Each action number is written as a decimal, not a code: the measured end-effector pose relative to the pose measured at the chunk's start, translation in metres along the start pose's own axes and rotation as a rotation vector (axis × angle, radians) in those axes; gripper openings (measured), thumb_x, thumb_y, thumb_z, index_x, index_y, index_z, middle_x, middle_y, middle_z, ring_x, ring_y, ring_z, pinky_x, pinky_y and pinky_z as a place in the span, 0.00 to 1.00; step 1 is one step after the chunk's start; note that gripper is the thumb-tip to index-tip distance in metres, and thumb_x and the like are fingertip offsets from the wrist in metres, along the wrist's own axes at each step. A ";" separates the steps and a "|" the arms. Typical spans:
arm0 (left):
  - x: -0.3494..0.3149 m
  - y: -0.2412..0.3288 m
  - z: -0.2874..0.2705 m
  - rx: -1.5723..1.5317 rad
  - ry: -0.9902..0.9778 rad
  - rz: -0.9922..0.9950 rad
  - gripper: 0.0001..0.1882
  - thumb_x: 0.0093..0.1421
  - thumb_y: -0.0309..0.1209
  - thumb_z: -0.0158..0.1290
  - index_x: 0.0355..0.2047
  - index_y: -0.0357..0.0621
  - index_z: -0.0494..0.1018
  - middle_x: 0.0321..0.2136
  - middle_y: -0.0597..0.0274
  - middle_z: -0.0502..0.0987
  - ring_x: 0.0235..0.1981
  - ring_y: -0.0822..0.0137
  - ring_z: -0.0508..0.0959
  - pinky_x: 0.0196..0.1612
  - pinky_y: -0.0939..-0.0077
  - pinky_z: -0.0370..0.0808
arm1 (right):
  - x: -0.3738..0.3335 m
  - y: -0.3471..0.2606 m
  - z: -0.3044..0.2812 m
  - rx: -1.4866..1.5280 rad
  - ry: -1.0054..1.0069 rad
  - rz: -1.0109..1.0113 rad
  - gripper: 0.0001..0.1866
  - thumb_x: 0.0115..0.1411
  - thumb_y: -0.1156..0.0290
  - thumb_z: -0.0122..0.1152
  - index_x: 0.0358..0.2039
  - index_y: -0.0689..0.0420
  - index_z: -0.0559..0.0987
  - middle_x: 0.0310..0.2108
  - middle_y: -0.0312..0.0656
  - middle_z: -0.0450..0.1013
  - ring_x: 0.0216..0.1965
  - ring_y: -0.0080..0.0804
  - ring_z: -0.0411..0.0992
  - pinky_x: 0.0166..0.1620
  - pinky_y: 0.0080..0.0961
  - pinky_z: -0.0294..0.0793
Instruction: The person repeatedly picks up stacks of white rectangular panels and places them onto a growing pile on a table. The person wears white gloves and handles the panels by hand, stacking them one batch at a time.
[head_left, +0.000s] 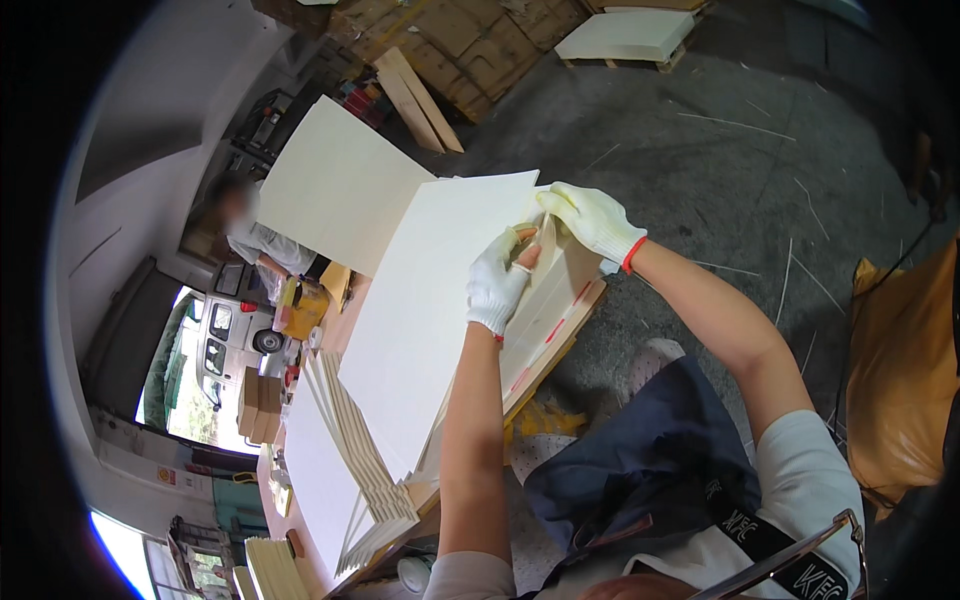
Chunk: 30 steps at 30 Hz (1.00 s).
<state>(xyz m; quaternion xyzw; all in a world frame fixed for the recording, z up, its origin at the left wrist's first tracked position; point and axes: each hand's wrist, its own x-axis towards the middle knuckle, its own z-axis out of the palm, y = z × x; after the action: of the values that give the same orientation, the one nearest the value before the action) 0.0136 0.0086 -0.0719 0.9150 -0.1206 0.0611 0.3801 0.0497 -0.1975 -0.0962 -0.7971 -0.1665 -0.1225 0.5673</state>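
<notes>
A large white board (440, 290) lies slanting across the workbench in front of me. At its far right corner are both my hands, in white knit gloves. My left hand (497, 283) is curled at the board's right edge, with bare thumb and fingertip showing through the glove; what lies between them is too small to tell. My right hand (597, 222), with a red cuff, is closed at the corner, its fingers bent over the board's edge. Beneath the hands, a stack of pale boards (545, 312) with red marks on its side rests at the bench's near edge.
Fanned white boards (345, 440) lie to the left. A co-worker (265, 245) stands beyond a raised white board (340, 185). Far back, a pallet bears white sheets (630, 36). Thin strips (735, 123) litter the grey floor. An orange-brown sack (905, 370) stands at right.
</notes>
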 end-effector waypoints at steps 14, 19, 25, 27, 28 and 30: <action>0.000 0.005 0.004 -0.017 0.079 0.039 0.21 0.61 0.35 0.61 0.55 0.52 0.78 0.50 0.49 0.81 0.51 0.53 0.81 0.56 0.66 0.74 | 0.001 0.010 0.004 -0.033 0.053 -0.069 0.27 0.72 0.43 0.40 0.45 0.52 0.79 0.38 0.51 0.79 0.43 0.53 0.77 0.45 0.43 0.72; -0.003 0.003 -0.001 0.171 0.073 0.067 0.21 0.61 0.38 0.61 0.55 0.59 0.78 0.48 0.46 0.81 0.49 0.49 0.81 0.54 0.65 0.76 | -0.001 0.003 0.005 -0.061 0.019 -0.082 0.23 0.73 0.46 0.42 0.48 0.50 0.78 0.38 0.50 0.79 0.41 0.51 0.77 0.45 0.42 0.73; -0.005 0.022 0.002 0.189 -0.013 -0.045 0.22 0.59 0.37 0.64 0.55 0.57 0.79 0.46 0.48 0.82 0.47 0.53 0.82 0.53 0.66 0.76 | -0.002 0.005 0.005 -0.090 0.027 -0.055 0.21 0.73 0.48 0.42 0.48 0.50 0.77 0.38 0.49 0.79 0.41 0.51 0.77 0.44 0.43 0.73; -0.004 0.022 0.002 0.156 -0.015 -0.063 0.23 0.59 0.36 0.64 0.55 0.57 0.79 0.46 0.48 0.82 0.47 0.53 0.82 0.53 0.66 0.76 | -0.002 0.005 0.005 -0.092 0.027 -0.046 0.21 0.73 0.49 0.41 0.48 0.50 0.77 0.38 0.49 0.79 0.41 0.51 0.77 0.44 0.43 0.73; -0.004 0.021 0.002 0.139 -0.016 -0.072 0.23 0.58 0.35 0.64 0.55 0.57 0.79 0.46 0.49 0.82 0.46 0.54 0.82 0.53 0.66 0.76 | -0.002 0.005 0.005 -0.086 0.026 -0.044 0.21 0.73 0.49 0.41 0.48 0.50 0.77 0.38 0.50 0.79 0.41 0.51 0.77 0.44 0.43 0.73; -0.003 0.019 0.002 0.127 -0.019 -0.067 0.23 0.59 0.35 0.64 0.55 0.57 0.78 0.45 0.48 0.82 0.46 0.53 0.82 0.52 0.66 0.77 | -0.002 0.006 0.004 -0.081 0.030 -0.048 0.21 0.73 0.49 0.41 0.48 0.50 0.77 0.39 0.49 0.79 0.42 0.51 0.77 0.45 0.42 0.73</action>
<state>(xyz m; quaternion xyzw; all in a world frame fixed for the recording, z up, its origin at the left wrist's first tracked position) 0.0059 -0.0050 -0.0613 0.9414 -0.0893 0.0470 0.3217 0.0500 -0.1956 -0.1038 -0.8132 -0.1719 -0.1547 0.5341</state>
